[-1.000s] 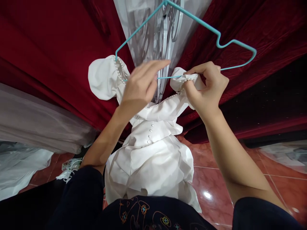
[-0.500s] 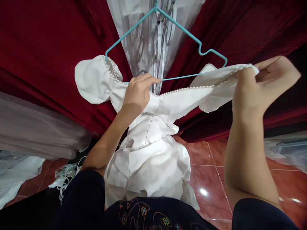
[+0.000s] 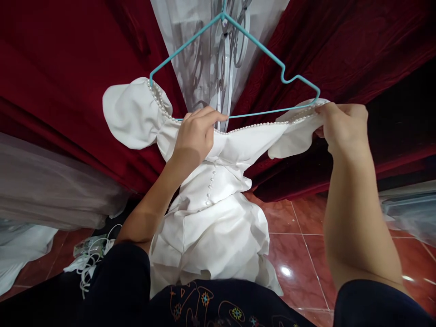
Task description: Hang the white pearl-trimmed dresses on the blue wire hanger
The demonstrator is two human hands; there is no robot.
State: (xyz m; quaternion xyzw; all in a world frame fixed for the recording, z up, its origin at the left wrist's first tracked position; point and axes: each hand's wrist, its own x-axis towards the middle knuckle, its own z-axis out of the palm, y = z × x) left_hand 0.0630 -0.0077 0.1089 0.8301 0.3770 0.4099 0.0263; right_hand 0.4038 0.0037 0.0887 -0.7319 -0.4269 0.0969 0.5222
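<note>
A white dress [image 3: 211, 181] with a pearl-beaded neckline and a row of small buttons hangs on a light-blue hanger [image 3: 255, 40]. Its left puffed sleeve [image 3: 127, 113] is over the hanger's left end. My left hand [image 3: 197, 134] grips the neckline near the middle, its thumb side along the hanger's lower bar. At the hanger's right end, my right hand [image 3: 344, 122] is closed on the beaded edge of the right sleeve [image 3: 296, 134], close beside the hanger's tip. The fingertips of my right hand are partly hidden behind the fabric.
Dark red curtains [image 3: 85, 59] hang on both sides, with a white ornate metal frame [image 3: 224, 63] between them. Pale tulle [image 3: 51, 181] is at the left. White cords [image 3: 89, 263] and a clear plastic item lie near the red tiled floor [image 3: 303, 272].
My right hand has moved left, bringing the right sleeve's edge in to the hanger's right end. My left hand has stayed nearly in place.
</note>
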